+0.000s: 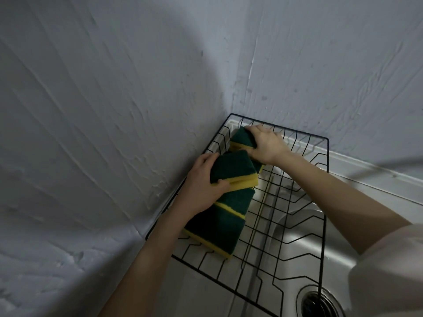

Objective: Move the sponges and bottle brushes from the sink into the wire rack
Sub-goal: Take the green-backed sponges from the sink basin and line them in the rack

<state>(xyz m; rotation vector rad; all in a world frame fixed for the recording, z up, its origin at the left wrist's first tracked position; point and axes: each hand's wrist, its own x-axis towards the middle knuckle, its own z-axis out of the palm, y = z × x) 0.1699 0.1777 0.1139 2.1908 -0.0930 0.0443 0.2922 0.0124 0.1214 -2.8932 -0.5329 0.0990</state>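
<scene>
Lining sponges up along the rack's (326, 179) left side, which sits over the sink (304, 248). Left grip (201, 186) is clamped on a sponge (233, 170), thumb on its near yellow edge, fingers over the far edge. Right grip (265, 145) is curled over the far sponge (242, 138) at the back corner. Two more sponges (219, 227) lie nearer me in the same row. Row's long axis runs near-left to far corner. Left sponge sits tilted, overlapping its neighbours, in the gap between the far sponge and the near ones. Left hand is the nearer one to seat it: likely push down and forward. No brushes visible.
</scene>
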